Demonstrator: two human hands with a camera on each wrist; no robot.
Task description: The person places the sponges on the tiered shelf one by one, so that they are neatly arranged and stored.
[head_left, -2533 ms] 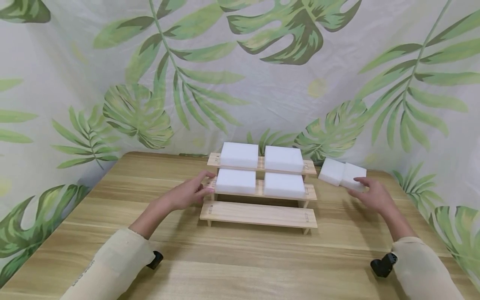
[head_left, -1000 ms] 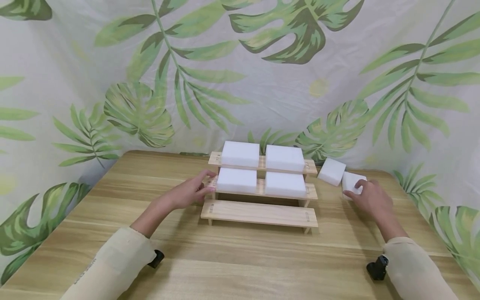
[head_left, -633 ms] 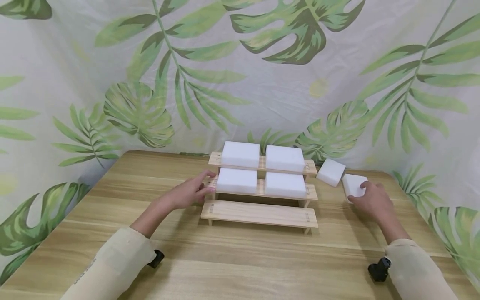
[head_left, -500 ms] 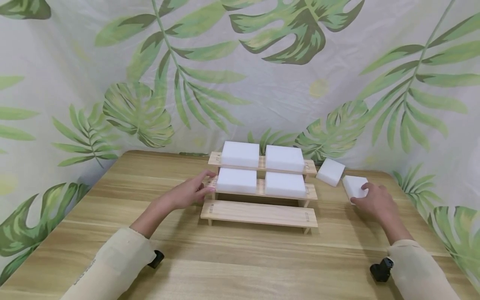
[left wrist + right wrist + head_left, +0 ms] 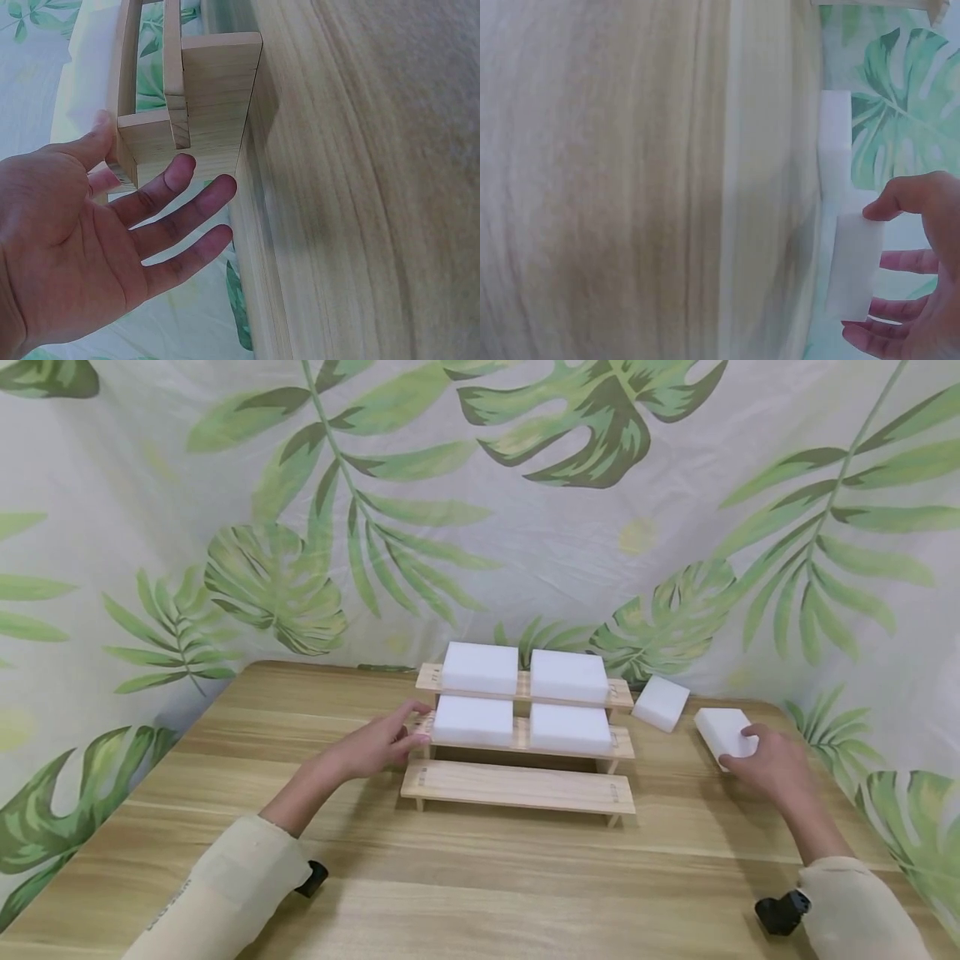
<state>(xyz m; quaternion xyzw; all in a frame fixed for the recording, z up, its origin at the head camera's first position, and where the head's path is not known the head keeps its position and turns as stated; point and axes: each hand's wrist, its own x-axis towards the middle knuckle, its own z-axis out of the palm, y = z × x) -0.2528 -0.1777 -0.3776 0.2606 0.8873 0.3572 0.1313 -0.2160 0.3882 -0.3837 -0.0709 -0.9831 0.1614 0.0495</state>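
At the right of the head view, my right hand (image 5: 778, 766) grips a white foam block (image 5: 722, 731) by its near end. In the right wrist view the thumb (image 5: 881, 206) presses one side of that block, with the fingertips at its other edge. My left hand (image 5: 375, 745) pinches the left end of the middle tier of a three-step wooden stand (image 5: 517, 787) between thumb and index finger. Its other fingers spread loosely below, as the left wrist view shows. On the top tier sit two foam blocks (image 5: 480, 667), and two more foam blocks (image 5: 472, 718) sit on the middle tier. The lowest tier is bare.
Another white foam block (image 5: 662, 702) lies on the wooden table (image 5: 465, 885), right of the stand near the back edge. Behind the table hangs a leaf-patterned cloth (image 5: 525, 552). A black wrist camera (image 5: 782, 912) is strapped at the right sleeve.
My right hand has taken hold of the nearer foam block, drawn it away from the other loose one and shifted it rightward. My left hand stays at the stand.
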